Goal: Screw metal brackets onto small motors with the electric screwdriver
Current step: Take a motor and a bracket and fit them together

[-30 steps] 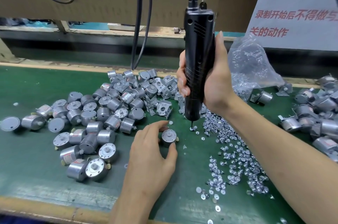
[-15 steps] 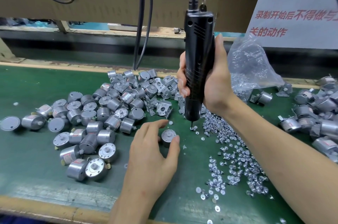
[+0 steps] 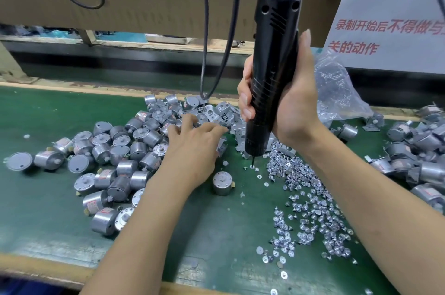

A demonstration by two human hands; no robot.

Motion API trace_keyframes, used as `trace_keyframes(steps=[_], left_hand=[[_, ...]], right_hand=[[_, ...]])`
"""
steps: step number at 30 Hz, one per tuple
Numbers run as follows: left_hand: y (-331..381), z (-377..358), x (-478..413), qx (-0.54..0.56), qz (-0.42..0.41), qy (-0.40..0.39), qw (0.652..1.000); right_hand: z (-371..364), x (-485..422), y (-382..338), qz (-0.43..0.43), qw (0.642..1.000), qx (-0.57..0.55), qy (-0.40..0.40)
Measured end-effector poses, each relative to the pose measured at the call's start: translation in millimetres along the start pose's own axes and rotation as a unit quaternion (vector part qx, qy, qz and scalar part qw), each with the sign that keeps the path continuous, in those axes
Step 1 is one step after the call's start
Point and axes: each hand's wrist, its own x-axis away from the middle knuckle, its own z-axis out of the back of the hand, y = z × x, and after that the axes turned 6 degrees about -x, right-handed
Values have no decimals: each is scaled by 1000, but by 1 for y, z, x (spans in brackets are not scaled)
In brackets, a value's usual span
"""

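Currently, the right hand [image 3: 296,107] grips the electric screwdriver [image 3: 272,73] around its lower barrel, with the fingers wrapped fully and the tool upright. The bit [image 3: 252,162] points down at the near edge of the loose screws [image 3: 310,201], which are spread across the green mat [image 3: 48,210]. The left hand [image 3: 192,148] is extended palm down over the heap of metal brackets [image 3: 216,111]. Its fingers are spread, nearly straight and motion-blurred, with the fingertips at the brackets. One motor [image 3: 222,183] stands alone on end, shaft up, just beside the left wrist and apart from it. The unassembled motors [image 3: 115,150] lie piled to the left. A clear plastic bag [image 3: 337,87] sits behind the right hand.
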Motion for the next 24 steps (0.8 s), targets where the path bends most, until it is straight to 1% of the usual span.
trace_keyframes(steps=[2, 3, 8, 12, 16, 20, 24], left_hand=[[-3, -5, -8, -3, -4, -33, 999], [-5, -7, -10, -3, -4, -33, 999], [-3, -17, -5, -25, -13, 11, 1000], [-10, -10, 7, 36, 2, 57, 998], [-14, 0, 25, 73, 33, 81, 993], [-6, 1, 45, 118, 55, 89, 988], [-1, 3, 62, 153, 86, 113, 978]], right_hand=[[-1, 1, 1, -10, 1000, -2, 3], [-2, 1, 2, -16, 1000, -3, 4], [-6, 2, 8, -18, 1000, -6, -11], [-7, 2, 7, -15, 1000, -13, -19], [-8, 2, 7, -17, 999, -24, -20], [-7, 2, 9, -16, 1000, -6, -18], [-6, 2, 9, -21, 1000, -4, -16]])
